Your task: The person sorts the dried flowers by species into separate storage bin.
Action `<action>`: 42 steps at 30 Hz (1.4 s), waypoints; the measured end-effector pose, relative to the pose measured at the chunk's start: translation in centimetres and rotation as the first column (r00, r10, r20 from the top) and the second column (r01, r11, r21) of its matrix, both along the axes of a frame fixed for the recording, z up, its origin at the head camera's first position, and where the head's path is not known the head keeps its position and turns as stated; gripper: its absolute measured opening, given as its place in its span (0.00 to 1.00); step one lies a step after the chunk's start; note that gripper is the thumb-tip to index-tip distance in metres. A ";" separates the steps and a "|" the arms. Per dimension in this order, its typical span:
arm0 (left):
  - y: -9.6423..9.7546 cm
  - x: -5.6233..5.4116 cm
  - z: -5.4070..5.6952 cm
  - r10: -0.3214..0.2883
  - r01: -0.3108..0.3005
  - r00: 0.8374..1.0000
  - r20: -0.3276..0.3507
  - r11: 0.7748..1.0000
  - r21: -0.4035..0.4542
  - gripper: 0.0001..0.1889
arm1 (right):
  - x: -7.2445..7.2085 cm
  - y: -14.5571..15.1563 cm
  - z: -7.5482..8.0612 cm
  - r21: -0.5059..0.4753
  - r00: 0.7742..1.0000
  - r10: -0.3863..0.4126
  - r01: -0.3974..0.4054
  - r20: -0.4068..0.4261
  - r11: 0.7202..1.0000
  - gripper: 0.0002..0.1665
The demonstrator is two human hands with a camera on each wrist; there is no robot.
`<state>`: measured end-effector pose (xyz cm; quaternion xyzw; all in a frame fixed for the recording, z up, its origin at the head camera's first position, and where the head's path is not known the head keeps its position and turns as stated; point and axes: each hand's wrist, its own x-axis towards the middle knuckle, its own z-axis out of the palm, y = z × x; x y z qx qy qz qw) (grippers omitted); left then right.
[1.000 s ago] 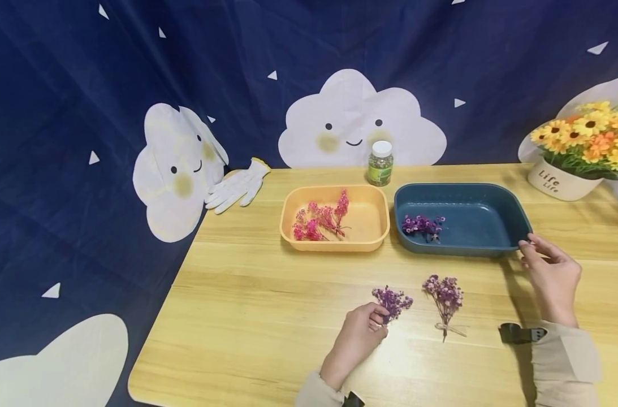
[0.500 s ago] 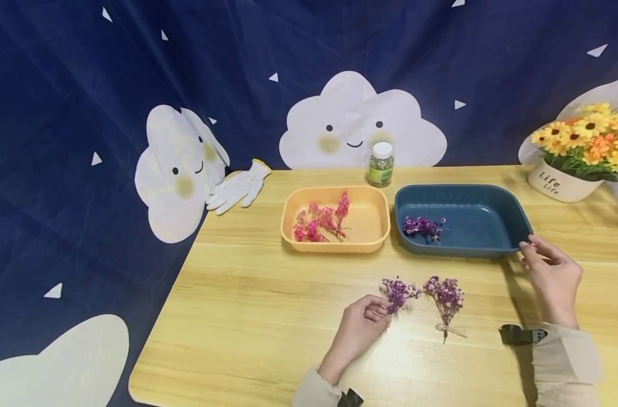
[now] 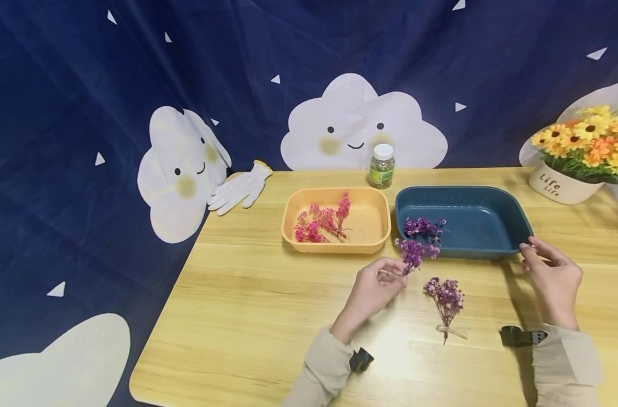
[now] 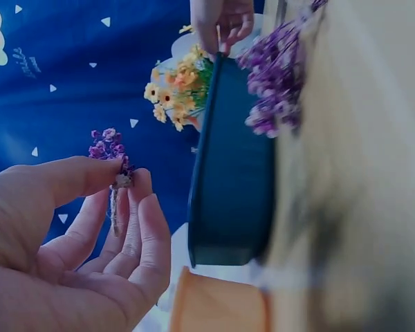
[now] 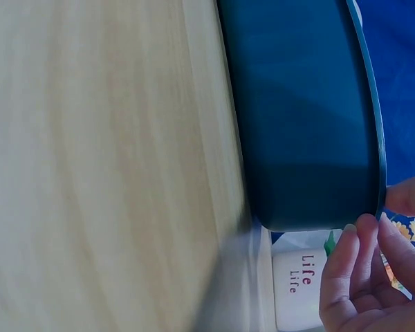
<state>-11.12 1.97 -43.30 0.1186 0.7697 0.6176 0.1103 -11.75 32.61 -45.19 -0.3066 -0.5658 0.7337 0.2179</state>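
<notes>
Between thumb and fingers, my left hand (image 3: pixel 376 288) pinches a small bunch of purple dried flowers (image 3: pixel 413 252), held up in front of the blue tray's near left corner. The left wrist view shows its twine-tied stem under the fingertips. My right hand (image 3: pixel 555 277) grips the rim of the blue tray (image 3: pixel 482 226) at its near right corner, thumb on one side and fingers on the other. Inside that tray, at the left, lie purple flowers (image 3: pixel 422 227). Another twine-tied purple bunch (image 3: pixel 445 302) lies on the table between my hands.
A yellow tray (image 3: pixel 375 246) holding pink dried flowers (image 3: pixel 321 221) stands left of the blue one. Behind them is a lidded jar (image 3: pixel 382 168). A white glove (image 3: pixel 241 187) lies at the back left, and a pot of yellow flowers (image 3: pixel 563 183) stands at the back right.
My left hand has lifted its purple bunch off the table and carried it forward and right, up to the blue tray. The right hand has stayed on the tray's rim.
</notes>
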 end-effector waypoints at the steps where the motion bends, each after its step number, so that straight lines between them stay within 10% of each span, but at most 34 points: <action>1: 0.3 -0.5 0.3 -0.003 0.003 1.000 -0.016 1.000 -0.001 0.12 | 0.0 0.0 0.0 0.003 1.000 0.000 0.000 0.001 1.000 0.12; 11: 4.3 -5.7 1.6 0.020 -0.024 0.993 -0.112 0.999 -0.035 0.13 | 0.0 -0.1 0.2 0.017 1.000 -0.003 0.003 0.013 1.000 0.13; 22: 7.1 -8.6 1.7 0.118 -0.119 0.980 -0.162 0.993 0.001 0.12 | -0.1 0.1 -0.1 0.021 1.000 -0.002 0.001 0.022 1.000 0.12; 42: 6.2 -8.3 0.5 0.115 -0.118 0.989 -0.097 0.993 -0.025 0.13 | -0.1 0.0 0.1 0.009 1.000 -0.005 0.004 0.024 1.000 0.12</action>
